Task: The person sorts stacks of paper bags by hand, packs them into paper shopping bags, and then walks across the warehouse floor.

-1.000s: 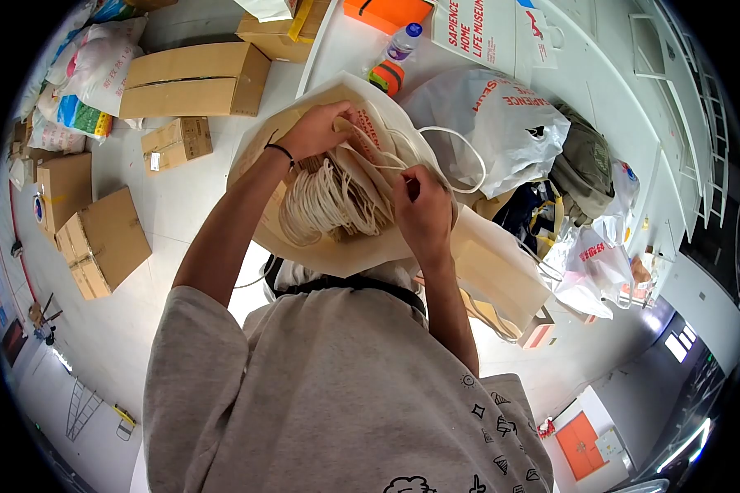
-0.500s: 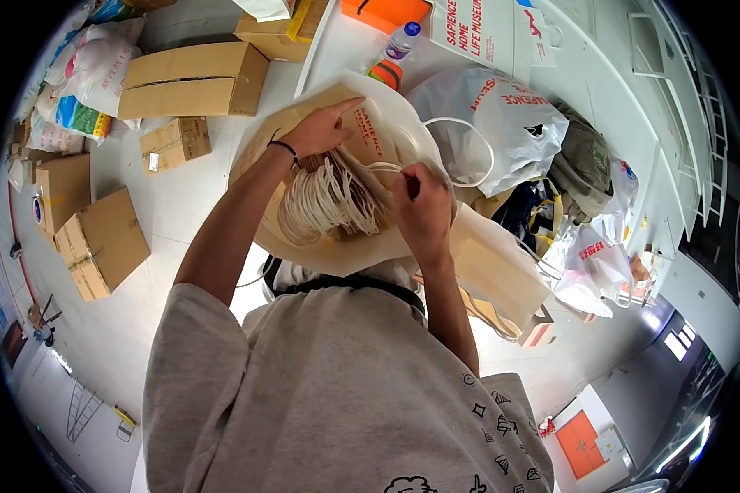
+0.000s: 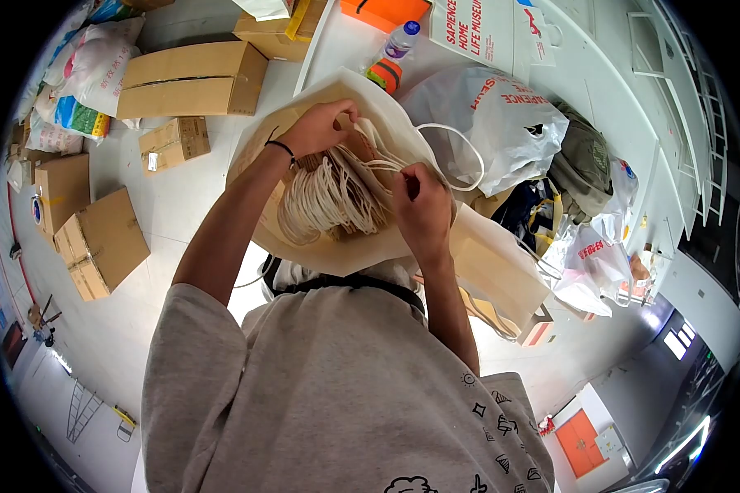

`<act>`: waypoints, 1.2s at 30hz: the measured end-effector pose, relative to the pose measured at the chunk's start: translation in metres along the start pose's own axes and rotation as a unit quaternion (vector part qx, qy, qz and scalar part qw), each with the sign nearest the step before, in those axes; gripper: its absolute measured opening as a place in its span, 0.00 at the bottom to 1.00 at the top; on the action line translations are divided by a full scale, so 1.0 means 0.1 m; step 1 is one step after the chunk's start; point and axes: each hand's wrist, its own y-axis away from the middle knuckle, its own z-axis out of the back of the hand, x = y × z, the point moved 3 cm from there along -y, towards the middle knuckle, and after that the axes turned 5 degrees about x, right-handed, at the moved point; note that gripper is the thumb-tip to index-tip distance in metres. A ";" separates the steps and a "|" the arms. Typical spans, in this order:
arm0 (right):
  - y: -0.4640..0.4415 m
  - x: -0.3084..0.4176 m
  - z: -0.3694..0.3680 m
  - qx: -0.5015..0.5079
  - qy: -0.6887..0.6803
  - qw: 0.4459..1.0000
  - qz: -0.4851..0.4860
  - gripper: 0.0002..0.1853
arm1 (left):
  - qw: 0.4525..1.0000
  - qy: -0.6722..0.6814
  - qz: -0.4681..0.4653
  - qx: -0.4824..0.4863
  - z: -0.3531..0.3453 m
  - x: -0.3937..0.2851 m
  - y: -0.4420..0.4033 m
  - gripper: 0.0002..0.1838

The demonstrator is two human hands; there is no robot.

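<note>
A large cream paper bag [image 3: 251, 164] stands open in front of my body. Packed inside it are several folded paper bags, their white cord handles [image 3: 325, 201] bunched in loops. My left hand [image 3: 325, 129] reaches in from the left, fingers curled at the top edge of an inner paper bag [image 3: 362, 146] with red print; the fingertips are partly hidden. At the right rim, my right hand [image 3: 422, 209] is closed in a fist, with white cords running into it. A looped white handle [image 3: 469, 148] sticks out beyond that rim.
To the left are cardboard boxes [image 3: 185, 82] on the floor. A white table [image 3: 345, 49] ahead holds a bottle [image 3: 401, 41] and a translucent plastic bag [image 3: 485, 123]. Another paper bag [image 3: 501, 267] is by my right forearm, with a dark backpack [image 3: 582, 168] beyond.
My left index finger, stretched out before, has curled in at the inner bag's edge. The inner bag's red-printed side is now bent and mostly covered. My right hand stays at the rim.
</note>
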 end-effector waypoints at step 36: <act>0.18 0.13 -0.57 0.236 -0.080 0.968 0.010 0.21 | 0.944 -0.238 0.144 -0.177 -0.27 -0.84 1.78 0.16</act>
